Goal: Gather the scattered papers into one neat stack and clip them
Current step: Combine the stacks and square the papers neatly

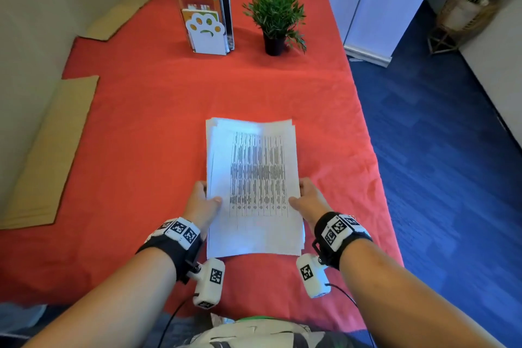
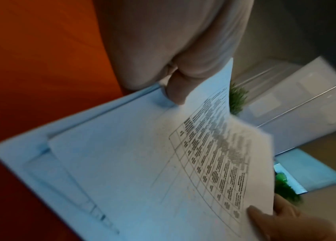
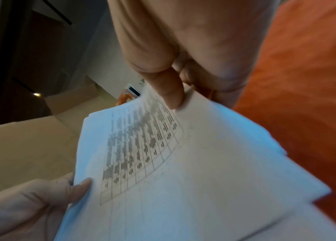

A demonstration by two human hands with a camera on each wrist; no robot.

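A stack of white papers [image 1: 254,183] with a printed table on the top sheet is held over the red tablecloth [image 1: 141,121], near its front middle. My left hand [image 1: 204,200] pinches the stack's left edge, thumb on top and fingers under. My right hand [image 1: 303,197] pinches the right edge the same way. In the left wrist view the sheets [image 2: 142,163] lie unevenly, lower ones jutting out past the top one. The right wrist view shows my thumb [image 3: 169,88] pressing the top sheet [image 3: 183,163]. No clip is in view.
A white paw-shaped bookend with books [image 1: 204,17] and a small potted plant [image 1: 275,14] stand at the table's far end. Cardboard pieces [image 1: 48,155] lie along the left side. The table's right edge drops to a blue floor [image 1: 437,150].
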